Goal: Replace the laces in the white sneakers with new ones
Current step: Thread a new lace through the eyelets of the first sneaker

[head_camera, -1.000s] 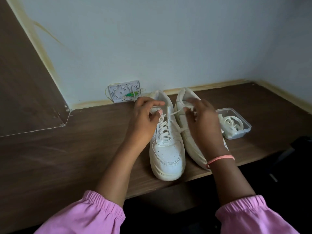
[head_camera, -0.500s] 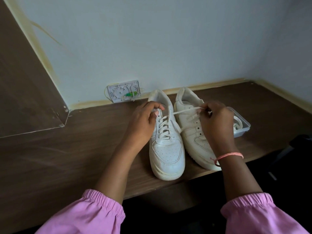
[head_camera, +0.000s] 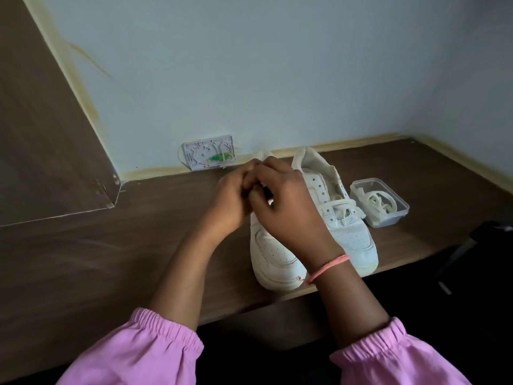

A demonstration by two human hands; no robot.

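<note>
Both our hands met over the throat of the left white sneaker [head_camera: 273,254]. Our left hand [head_camera: 230,200] and right hand [head_camera: 288,209] had fingers curled together there, but what they pinched was hidden; we could not tell if it was the lace. Just right of our right hand stood the second sneaker [head_camera: 341,218], one lace [head_camera: 337,205] crossing it. Beyond it sat a clear plastic container [head_camera: 399,215] of coiled laces [head_camera: 376,200].

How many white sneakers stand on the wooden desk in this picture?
2. The left sneaker stands under both hands, mostly hidden by them. The right sneaker stands beside it, next to the clear plastic box.
</note>
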